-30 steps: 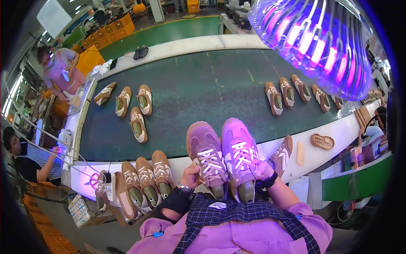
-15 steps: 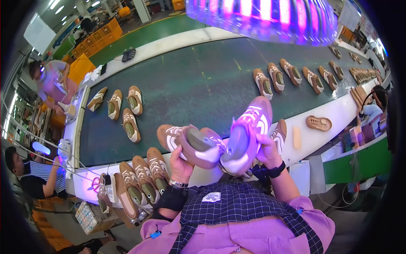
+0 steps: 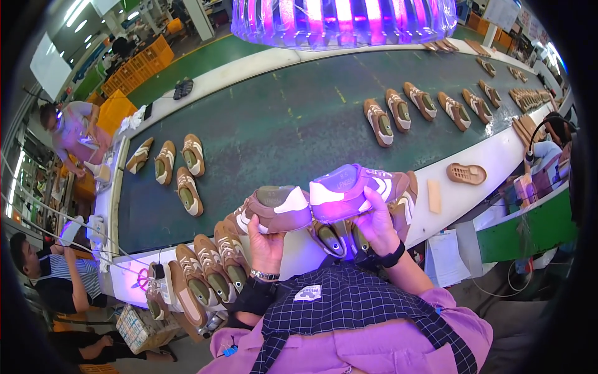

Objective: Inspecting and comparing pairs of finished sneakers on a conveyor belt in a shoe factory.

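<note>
My left hand (image 3: 266, 247) grips a brown sneaker (image 3: 277, 213) with a white heel patch and white side stripes. A matching sneaker (image 3: 342, 194) is held in my right hand (image 3: 379, 229), tinted purple by the light. Both are level, sides facing me, toes pointing outward, heels touching or nearly so. Green lasts (image 3: 279, 195) fill their openings. Beneath and behind them, more sneakers (image 3: 329, 238) stand on the white ledge, partly hidden. Left of my left hand is a row of laced brown sneakers (image 3: 198, 277) on the same ledge.
A green conveyor belt (image 3: 261, 134) carries sneakers (image 3: 379, 122) at right and several at left. A glowing purple lamp (image 3: 342, 22) hangs overhead. On the right ledge lie a brown sole (image 3: 466, 174) and a tan strip (image 3: 434, 196). Co-workers (image 3: 78, 134) are at left and right.
Both held sneakers have turned from tilted, openings toward me, to level and side-on, with heels together. My head view has shifted slightly. The co-worker at lower left has moved an arm.
</note>
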Action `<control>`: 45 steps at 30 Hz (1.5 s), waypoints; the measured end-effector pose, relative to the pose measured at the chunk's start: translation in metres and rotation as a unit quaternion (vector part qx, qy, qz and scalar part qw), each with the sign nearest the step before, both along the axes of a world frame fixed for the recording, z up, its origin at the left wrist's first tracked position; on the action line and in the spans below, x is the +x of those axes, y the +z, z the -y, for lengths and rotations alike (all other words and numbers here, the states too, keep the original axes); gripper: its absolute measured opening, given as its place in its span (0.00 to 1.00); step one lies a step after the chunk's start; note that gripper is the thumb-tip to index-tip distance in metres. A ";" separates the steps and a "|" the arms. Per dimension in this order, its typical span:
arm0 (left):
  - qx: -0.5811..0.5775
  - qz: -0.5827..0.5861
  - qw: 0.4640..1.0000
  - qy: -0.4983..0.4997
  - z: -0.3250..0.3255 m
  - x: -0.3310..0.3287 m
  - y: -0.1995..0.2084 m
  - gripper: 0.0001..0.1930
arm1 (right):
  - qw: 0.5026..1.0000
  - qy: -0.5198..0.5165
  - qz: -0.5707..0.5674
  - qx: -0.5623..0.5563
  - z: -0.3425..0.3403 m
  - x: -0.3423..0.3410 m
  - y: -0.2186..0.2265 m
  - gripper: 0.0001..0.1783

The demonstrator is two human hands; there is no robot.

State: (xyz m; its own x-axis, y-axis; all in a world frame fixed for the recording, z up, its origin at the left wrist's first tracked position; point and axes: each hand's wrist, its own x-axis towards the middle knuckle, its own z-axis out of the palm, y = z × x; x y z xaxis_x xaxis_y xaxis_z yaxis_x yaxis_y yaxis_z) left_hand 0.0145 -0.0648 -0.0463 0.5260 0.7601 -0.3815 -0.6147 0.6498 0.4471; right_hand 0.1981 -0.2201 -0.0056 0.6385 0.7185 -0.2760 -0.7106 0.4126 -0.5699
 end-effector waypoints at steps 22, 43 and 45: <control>0.006 0.008 1.000 -0.007 -0.008 0.000 -0.005 0.22 | 0.999 0.024 0.000 -0.024 -0.010 -0.003 -0.008 0.24; -0.050 -0.044 0.993 -0.093 -0.005 -0.043 -0.045 0.23 | 0.996 0.081 -0.036 -0.003 -0.005 0.002 -0.030 0.27; -0.089 -0.044 0.985 -0.144 -0.001 -0.056 -0.069 0.24 | 0.993 0.109 -0.025 -0.033 -0.001 0.005 -0.027 0.31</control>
State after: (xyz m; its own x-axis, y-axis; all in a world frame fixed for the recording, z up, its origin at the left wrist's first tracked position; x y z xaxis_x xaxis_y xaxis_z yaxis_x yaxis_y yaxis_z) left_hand -0.0415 -0.0637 -0.1155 0.6688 0.5016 -0.5487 -0.3578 0.8641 0.3539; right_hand 0.2029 -0.2194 -0.0328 0.4541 0.8170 -0.3553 -0.8072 0.2084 -0.5523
